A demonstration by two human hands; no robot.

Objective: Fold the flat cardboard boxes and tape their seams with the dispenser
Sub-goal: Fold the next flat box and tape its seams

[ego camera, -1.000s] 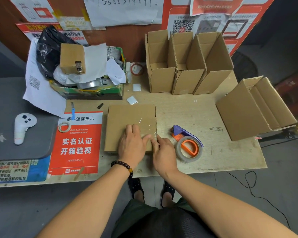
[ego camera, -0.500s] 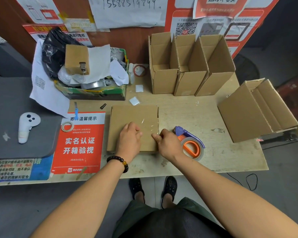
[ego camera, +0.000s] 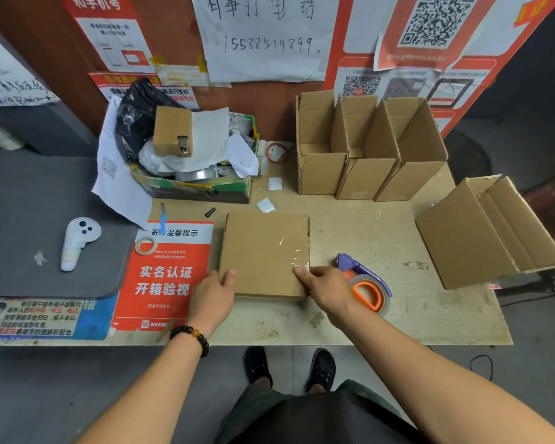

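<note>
Table [ego camera: 382, 232] filled the middle of the frame. Big box [ego camera: 471, 232] lay tipped on its side at the right edge, flaps open. Three boxes [ego camera: 366, 161] stood upright in a row, upper centre-right, tops open, touching each other; those looked folded, bottoms likely taped but hidden. Junk box [ego camera: 193, 184] sat upper left of centre. Current box [ego camera: 263, 254] sat at frame centre, taped face up, shiny tape strip on its right part running over the near-right edge. Dispenser [ego camera: 366, 283] lay just right of it, nobody holding it. Left hand [ego camera: 210, 299] gripped the box's near-left corner, thumb on top. Right hand [ego camera: 324, 283] pressed on the tape at the near-right edge, fingers loosely bent, gripping nothing. Judged: seam on this one basically done, just smoothing; left to do is flip it upright with the others. No flat blanks visible.
</note>
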